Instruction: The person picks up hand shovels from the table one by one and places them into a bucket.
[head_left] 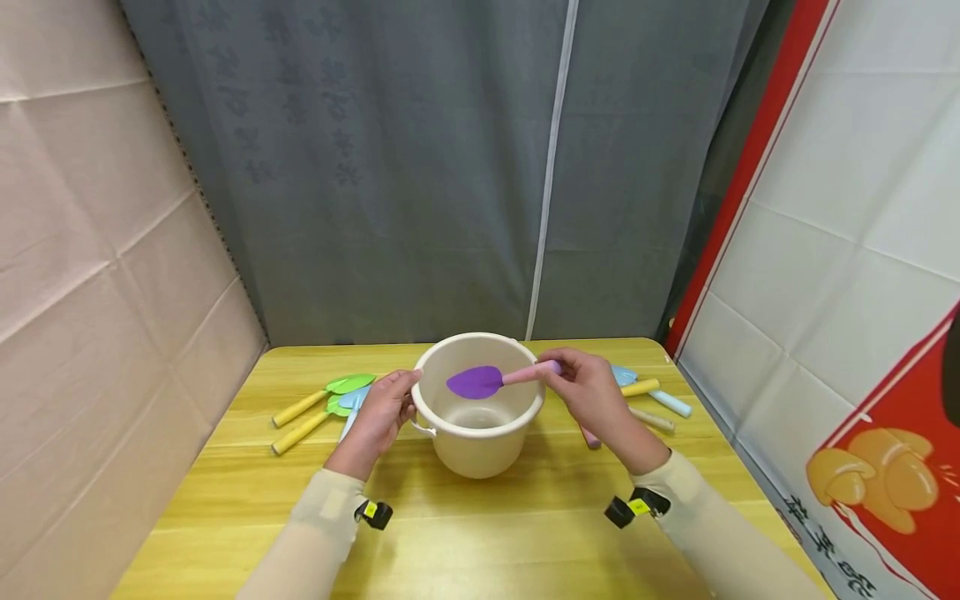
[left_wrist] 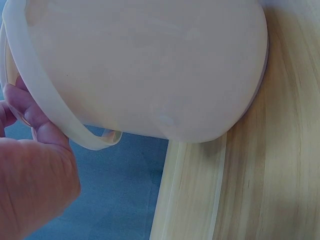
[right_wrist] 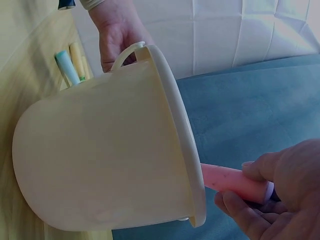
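A cream plastic bucket (head_left: 480,454) stands upright on the table. My left hand (head_left: 386,412) grips its rim on the left side, close to the bucket's handle (left_wrist: 102,140); the left wrist view shows the fingers curled under the rim. Between thumb and fingers, my right hand (head_left: 588,396) pinches the pink handle of a toy shovel with a purple blade (head_left: 475,382). That blade hangs over the bucket's mouth, pointing left. In the right wrist view the pink handle (right_wrist: 235,182) sticks out past the rim and the blade is hidden. Nothing is visible inside the bucket.
Left of the bucket lie green toy shovels with yellow handles (head_left: 300,408) and a light blue one (head_left: 354,398). More lie at the right, partly behind my right hand, with blue (head_left: 670,403) and yellow handles (head_left: 640,387). A grey curtain (head_left: 405,183) hangs behind the table (head_left: 480,550).
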